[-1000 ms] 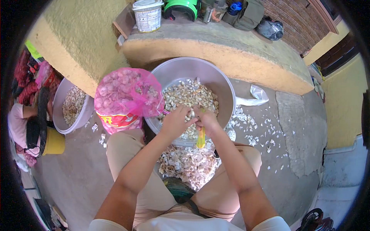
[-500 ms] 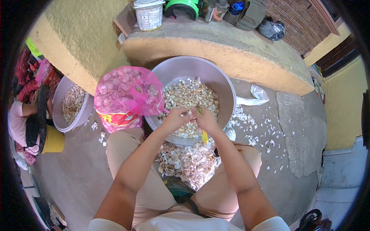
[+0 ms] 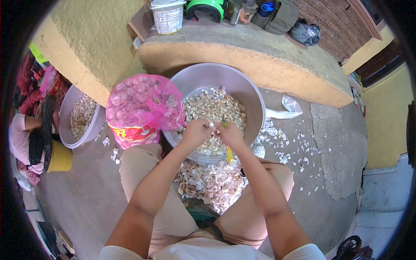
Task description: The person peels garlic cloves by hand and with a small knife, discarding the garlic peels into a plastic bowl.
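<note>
Over the near part of a large grey basin point(image 3: 255, 104), my left hand point(image 3: 197, 132) pinches a small pale garlic clove point(image 3: 211, 124). Close beside it, my right hand point(image 3: 229, 133) is closed round a knife with a yellow-green handle point(image 3: 229, 154), which sticks out below the palm. The blade is too small to make out. Many garlic cloves point(image 3: 214, 106) lie in the basin. A pink mesh bag of garlic bulbs point(image 3: 134, 102) leans at the basin's left side. Between my knees is a heap of papery skins point(image 3: 212, 184).
At the left a person point(image 3: 26, 134) sits by a second basin point(image 3: 64, 123) of cloves and a yellow bucket point(image 3: 60, 157). A concrete ledge point(image 3: 242, 43) behind the basin bears a white tub point(image 3: 168, 17) and bags. Skins litter the floor at right, near a plastic bag point(image 3: 286, 110).
My hands have moved slightly apart, and the clove between them shows more clearly. The yellow-green handle has tilted a little in my right hand.
</note>
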{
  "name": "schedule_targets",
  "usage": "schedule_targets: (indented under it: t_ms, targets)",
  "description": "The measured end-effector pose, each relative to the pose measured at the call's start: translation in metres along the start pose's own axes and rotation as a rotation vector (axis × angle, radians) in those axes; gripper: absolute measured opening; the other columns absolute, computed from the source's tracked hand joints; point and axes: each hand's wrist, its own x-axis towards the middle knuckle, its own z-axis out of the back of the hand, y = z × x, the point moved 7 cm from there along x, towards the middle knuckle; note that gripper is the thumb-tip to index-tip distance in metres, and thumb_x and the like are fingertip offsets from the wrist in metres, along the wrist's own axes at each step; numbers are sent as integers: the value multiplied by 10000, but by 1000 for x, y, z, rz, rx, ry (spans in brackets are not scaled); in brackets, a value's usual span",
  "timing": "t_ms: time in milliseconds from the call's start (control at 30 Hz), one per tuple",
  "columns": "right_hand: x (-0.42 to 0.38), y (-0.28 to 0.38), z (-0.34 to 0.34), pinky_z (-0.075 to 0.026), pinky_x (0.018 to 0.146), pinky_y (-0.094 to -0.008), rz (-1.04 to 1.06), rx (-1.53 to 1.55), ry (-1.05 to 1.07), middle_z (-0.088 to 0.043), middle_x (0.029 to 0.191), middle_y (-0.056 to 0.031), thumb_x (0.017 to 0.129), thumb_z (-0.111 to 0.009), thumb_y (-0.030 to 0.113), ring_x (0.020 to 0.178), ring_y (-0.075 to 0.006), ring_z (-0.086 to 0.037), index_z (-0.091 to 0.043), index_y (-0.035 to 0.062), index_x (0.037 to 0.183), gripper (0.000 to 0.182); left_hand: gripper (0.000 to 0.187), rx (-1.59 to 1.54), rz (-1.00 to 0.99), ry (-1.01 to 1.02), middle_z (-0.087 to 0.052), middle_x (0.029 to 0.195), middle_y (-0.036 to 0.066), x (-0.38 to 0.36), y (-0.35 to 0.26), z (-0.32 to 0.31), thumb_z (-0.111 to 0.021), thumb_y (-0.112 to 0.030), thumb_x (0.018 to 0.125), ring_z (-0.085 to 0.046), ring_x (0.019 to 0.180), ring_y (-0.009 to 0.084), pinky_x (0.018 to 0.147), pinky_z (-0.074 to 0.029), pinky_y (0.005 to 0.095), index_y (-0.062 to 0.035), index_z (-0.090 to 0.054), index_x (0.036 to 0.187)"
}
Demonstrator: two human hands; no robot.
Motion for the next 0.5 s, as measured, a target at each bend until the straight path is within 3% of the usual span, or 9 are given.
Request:
schedule_targets:
  t_ms: [133,233,300,333,433,500]
  targets:
    - [0,2,7,-413,408,-276,-1,-25,-106,-565,559,-72,813,-500,345,421,-145,-515,-572,-4,863,360,272,2,42,20,-579,694,105,3,10,-1,-629,-261,730,-545,644,151,536,-412,300,-4,-573,798]
    - [1,5,17,-428,436,-288,74,-100,-227,-581,585,-92,806,-504,342,444,-163,-541,-556,-6,945,378,258,-321,193,-85,-539,594,67,0,13,-1,-585,-240,744,-523,508,171,489,-415,306,10,-538,788]
    - [0,8,20,-433,447,-294,78,-134,-232,-586,595,-104,802,-506,341,449,-173,-549,-528,-11,1003,406,202,-858,303,70,-541,654,55,7,27,-16,-542,-175,769,-527,570,143,519,-416,277,3,-518,861]
    - [0,10,17,-417,418,-280,90,-96,-153,-594,617,-98,799,-515,352,444,-149,-529,-511,-11,1027,429,184,-1126,355,154,-543,684,49,9,28,-24,-520,-143,782,-529,600,130,534,-416,262,0,-508,898]
    - [-7,23,6,-378,355,-248,93,13,34,-602,656,-79,790,-541,359,426,-95,-478,-475,-5,1076,467,157,-1153,295,-2,-536,820,65,8,26,-15,-470,-47,786,-524,721,117,611,-412,236,-15,-499,937]
    - [-18,32,-1,-363,346,-242,50,77,87,-587,644,-69,787,-555,328,407,-85,-454,-475,6,1077,441,169,-1132,262,11,-519,879,69,7,22,-13,-470,-43,791,-514,769,121,644,-406,234,-18,-487,958]
